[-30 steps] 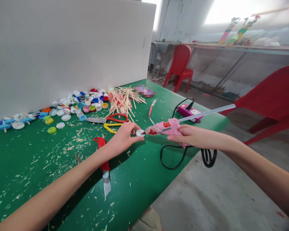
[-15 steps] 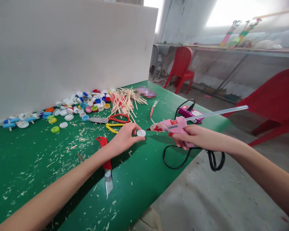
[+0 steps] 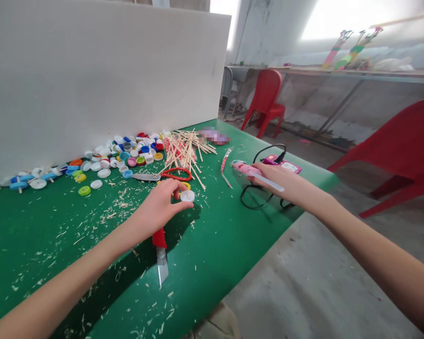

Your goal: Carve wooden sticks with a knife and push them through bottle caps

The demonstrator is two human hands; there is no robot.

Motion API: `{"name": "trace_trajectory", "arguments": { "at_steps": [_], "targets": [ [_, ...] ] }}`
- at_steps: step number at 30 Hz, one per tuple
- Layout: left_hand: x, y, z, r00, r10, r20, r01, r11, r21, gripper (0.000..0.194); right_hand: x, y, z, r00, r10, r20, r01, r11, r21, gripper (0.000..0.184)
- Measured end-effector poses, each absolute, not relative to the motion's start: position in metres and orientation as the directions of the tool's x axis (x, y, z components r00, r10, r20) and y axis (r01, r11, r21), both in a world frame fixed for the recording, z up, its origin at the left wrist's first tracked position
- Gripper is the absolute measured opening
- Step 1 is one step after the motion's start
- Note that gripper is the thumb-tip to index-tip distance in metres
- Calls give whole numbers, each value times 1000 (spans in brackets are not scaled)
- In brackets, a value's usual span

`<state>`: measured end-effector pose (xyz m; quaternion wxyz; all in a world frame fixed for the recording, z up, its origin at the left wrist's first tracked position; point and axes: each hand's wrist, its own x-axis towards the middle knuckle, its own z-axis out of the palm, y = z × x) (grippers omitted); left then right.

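Between the thumb and fingers of my left hand (image 3: 164,205) is a white bottle cap (image 3: 187,196), held above the green table. My right hand (image 3: 281,179) is wrapped round a pink glue gun (image 3: 245,168), its nozzle towards the far left and a clear glue stick (image 3: 268,181) jutting from its back. A black cord (image 3: 249,205) loops on the table below it. Under my left wrist lies a utility knife (image 3: 161,259) with a red handle, partly hidden. Red-handled scissors (image 3: 176,174) and a yellow-handled tool (image 3: 184,185) lie just beyond my left fingers.
Many coloured bottle caps (image 3: 127,155) are heaped along a white board (image 3: 109,70). Beside them is a pile of wooden sticks (image 3: 185,148). A purple box (image 3: 282,163) with a cord sits near the table's right edge. Shavings litter the green table (image 3: 205,263). Red chairs (image 3: 266,96) stand beyond.
My right hand has carried the glue gun away from the cap, farther back and lower towards the table. My left hand has drawn the cap to the left.
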<state>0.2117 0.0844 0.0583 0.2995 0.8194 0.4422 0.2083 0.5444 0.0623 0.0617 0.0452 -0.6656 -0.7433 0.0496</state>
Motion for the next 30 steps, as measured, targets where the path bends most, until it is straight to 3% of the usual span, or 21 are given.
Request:
{"name": "trace_trajectory", "arguments": {
  "at_steps": [4, 7, 10, 12, 15, 18, 22, 25, 28, 30],
  "targets": [
    [170, 80, 72, 413, 908, 70, 716, -371, 591, 27, 547, 86, 48, -61, 998, 21, 997, 60, 53, 55],
    [132, 78, 77, 275, 961, 34, 808, -251, 533, 32, 540, 81, 47, -69, 995, 77, 963, 47, 265, 60],
    [89, 81, 76, 149, 989, -4, 863, -128, 489, 40, 517, 59, 57, -158, 951, 267, 908, 33, 418, 57],
    [59, 89, 74, 40, 999, 8, 897, -39, 439, 45, 490, 45, 66, -255, 843, 473, 918, 57, 392, 48],
    [14, 113, 73, -28, 1000, 6, 946, 25, 324, 44, 435, 33, 75, -496, 635, 592, 868, 344, 359, 32],
    [-32, 146, 72, -123, 989, 84, 978, 106, 182, 37, 377, 29, 77, -638, 393, 663, 686, 681, 257, 9],
    [-82, 181, 71, -256, 967, 9, 963, 254, 94, 30, 323, 20, 59, -738, 68, 671, 326, 907, 267, 14],
    [-108, 195, 70, -314, 949, 11, 946, 313, 83, 26, 306, 10, 37, -762, 51, 646, 231, 953, 197, 11],
    [-126, 205, 68, -356, 934, 7, 930, 354, 100, 20, 304, 9, 25, -792, 189, 580, 250, 968, 26, 27],
    [-133, 214, 64, -374, 928, 7, 921, 370, 117, 19, 305, 14, 25, -819, 173, 548, 197, 980, -14, 36]
  ]
}}
